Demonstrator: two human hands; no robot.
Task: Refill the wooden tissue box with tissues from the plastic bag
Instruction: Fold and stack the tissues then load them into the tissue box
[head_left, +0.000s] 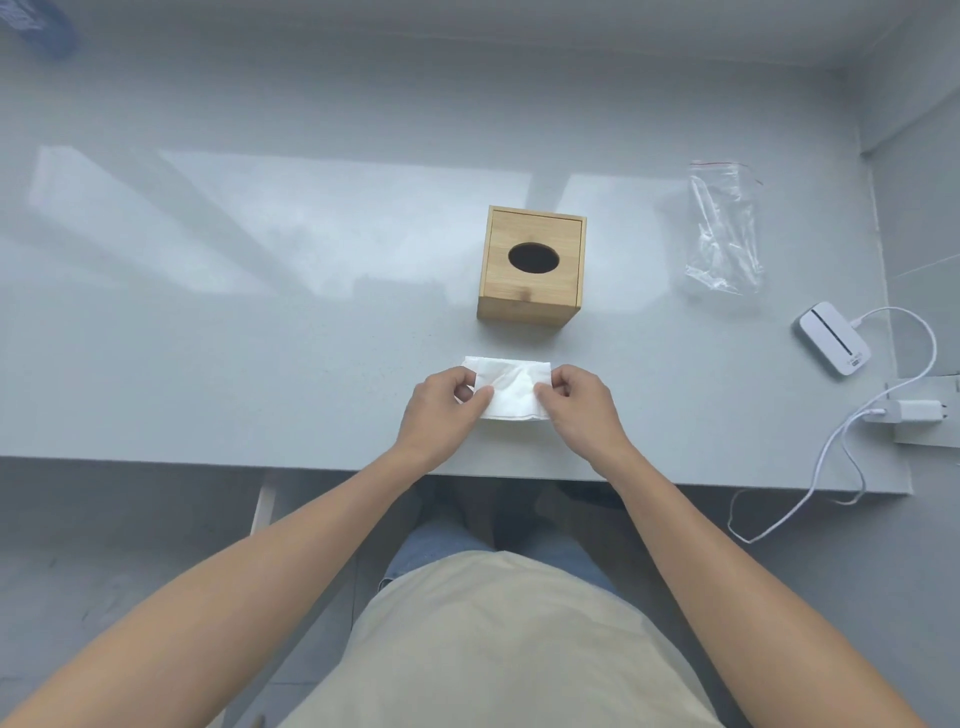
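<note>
A wooden tissue box (531, 266) stands upright in the middle of the grey table, its lid closed and its dark oval slot facing up. In front of it lies a stack of white tissues (511, 387) near the table's front edge. My left hand (441, 410) pinches the stack's left side and my right hand (579, 408) pinches its right side. A clear plastic bag (723, 228) with a red zip strip lies flat and looks empty, to the right of the box.
A white device (832, 344) with a cable (841, 441) and a plug adapter (917, 411) sits at the table's right edge. The table's front edge (208, 462) runs just below my hands. A dark blue object (39, 26) lies at the far left corner.
</note>
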